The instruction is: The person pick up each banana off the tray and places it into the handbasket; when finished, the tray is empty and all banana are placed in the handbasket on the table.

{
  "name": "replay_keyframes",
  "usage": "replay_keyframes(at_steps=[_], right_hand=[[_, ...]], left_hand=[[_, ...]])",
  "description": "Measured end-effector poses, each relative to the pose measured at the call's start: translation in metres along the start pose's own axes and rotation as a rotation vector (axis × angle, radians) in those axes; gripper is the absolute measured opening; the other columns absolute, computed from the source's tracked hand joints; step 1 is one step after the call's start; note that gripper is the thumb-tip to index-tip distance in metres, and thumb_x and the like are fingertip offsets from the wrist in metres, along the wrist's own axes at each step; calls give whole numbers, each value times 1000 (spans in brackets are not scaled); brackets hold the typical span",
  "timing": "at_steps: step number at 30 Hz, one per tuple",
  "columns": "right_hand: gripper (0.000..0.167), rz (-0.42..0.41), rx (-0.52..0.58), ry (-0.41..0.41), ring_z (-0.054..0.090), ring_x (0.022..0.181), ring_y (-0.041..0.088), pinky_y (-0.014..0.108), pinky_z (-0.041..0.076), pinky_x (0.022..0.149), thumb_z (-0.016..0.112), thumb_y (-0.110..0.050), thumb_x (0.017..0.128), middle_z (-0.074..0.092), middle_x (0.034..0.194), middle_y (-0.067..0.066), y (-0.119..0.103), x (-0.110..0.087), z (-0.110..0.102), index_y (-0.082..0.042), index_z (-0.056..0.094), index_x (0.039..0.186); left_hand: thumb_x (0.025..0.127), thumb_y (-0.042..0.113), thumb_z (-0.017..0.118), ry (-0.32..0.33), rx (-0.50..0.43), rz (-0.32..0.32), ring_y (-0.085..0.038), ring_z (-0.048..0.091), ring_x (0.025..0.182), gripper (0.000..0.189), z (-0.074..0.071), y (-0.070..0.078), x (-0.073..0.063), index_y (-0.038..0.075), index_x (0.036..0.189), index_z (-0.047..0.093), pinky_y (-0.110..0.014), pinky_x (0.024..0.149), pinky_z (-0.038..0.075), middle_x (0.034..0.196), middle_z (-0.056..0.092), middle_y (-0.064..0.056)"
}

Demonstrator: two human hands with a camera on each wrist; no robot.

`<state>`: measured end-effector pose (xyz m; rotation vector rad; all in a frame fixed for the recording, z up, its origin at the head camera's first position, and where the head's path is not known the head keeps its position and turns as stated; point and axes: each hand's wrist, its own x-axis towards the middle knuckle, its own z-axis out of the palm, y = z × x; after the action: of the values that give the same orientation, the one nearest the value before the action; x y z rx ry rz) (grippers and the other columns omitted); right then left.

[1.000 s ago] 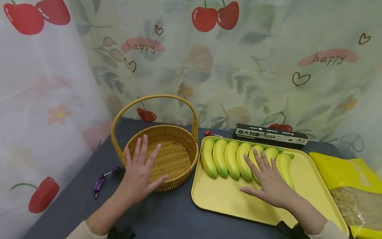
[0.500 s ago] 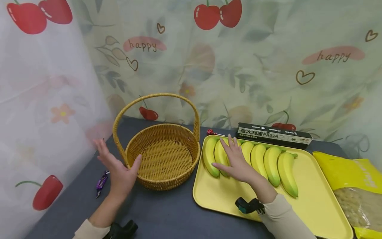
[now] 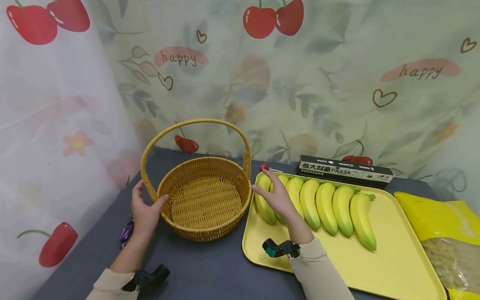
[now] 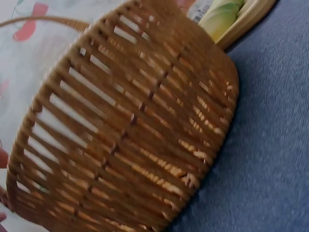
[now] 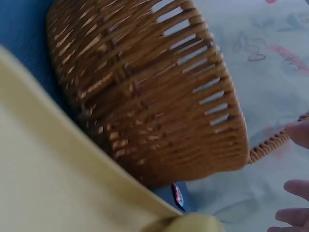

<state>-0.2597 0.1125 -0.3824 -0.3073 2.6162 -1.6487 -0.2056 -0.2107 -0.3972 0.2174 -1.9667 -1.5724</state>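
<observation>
A round wicker basket (image 3: 204, 204) with a tall arched handle stands upright on the dark cloth. My left hand (image 3: 145, 214) is at its left side, thumb reaching over the rim and fingers spread outside, near the handle's foot. The basket's woven wall (image 4: 125, 116) fills the left wrist view, with bits of fingertips at the left edge. On the other side, my right hand (image 3: 279, 198) is spread over the leftmost bananas, thumb pointing at the basket's right rim. In the right wrist view its fingers (image 5: 294, 187) are apart, beside the handle (image 5: 270, 145).
A yellow tray (image 3: 397, 250) right of the basket carries a row of several green-yellow bananas (image 3: 326, 208). Behind it lie a black pasta box (image 3: 345, 171) and a red lollipop (image 3: 264, 166). A yellow bag (image 3: 442, 233) is at far right, a purple-wrapped candy (image 3: 126, 233) at left.
My right hand has moved left from above the bananas on the right toward the basket. My left hand has gone from in front of the basket to its left rim. The basket stands in place.
</observation>
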Motion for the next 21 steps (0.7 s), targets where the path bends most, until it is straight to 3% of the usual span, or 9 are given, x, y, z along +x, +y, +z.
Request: replay_keyframes(at_steps=[2,5,8,9,15,21], right_hand=[[62,16,97,55,12,143,31,51,17,114,60,-27,90,16,155,12,1,3,5,-12,33,144],[54,26,204,116,17,142,30,46,18,115,59,-19,90,26,151,15,2,6,11,-7,40,140],[52,32,249,145,21,141,31,44,19,115,59,-14,90,32,148,16,4,6,17,-3,43,137],[51,34,261,146,21,141,31,43,19,115,59,-13,90,33,148,16,6,5,18,-2,42,137],[51,48,322,163,24,140,33,42,20,115,58,-10,90,33,148,18,10,5,18,1,41,137],[54,60,312,152,26,138,35,43,20,115,58,-5,89,33,147,21,12,6,24,4,37,139]], left_hand=[[78,-9,64,-26,-5,-28,-25,25,139,60,0,-3,0,-2,133,40,-39,113,22,141,40,-15],[77,-13,61,-61,-28,-63,-16,38,130,57,2,-8,-2,1,131,45,-21,99,38,138,44,-8],[78,-17,58,-97,-66,-70,-8,45,120,56,4,-12,-4,0,130,44,-7,87,40,138,44,-9],[78,-18,56,-104,-83,-64,-6,46,116,56,4,-14,-5,-1,130,44,-6,83,41,138,44,-10],[77,-23,44,-138,-187,2,-6,45,120,56,7,-19,-9,-7,130,37,-10,91,40,138,42,-14],[80,-21,38,-171,-198,-16,-13,40,128,55,8,-21,-10,-5,132,31,-10,96,37,141,37,-11]])
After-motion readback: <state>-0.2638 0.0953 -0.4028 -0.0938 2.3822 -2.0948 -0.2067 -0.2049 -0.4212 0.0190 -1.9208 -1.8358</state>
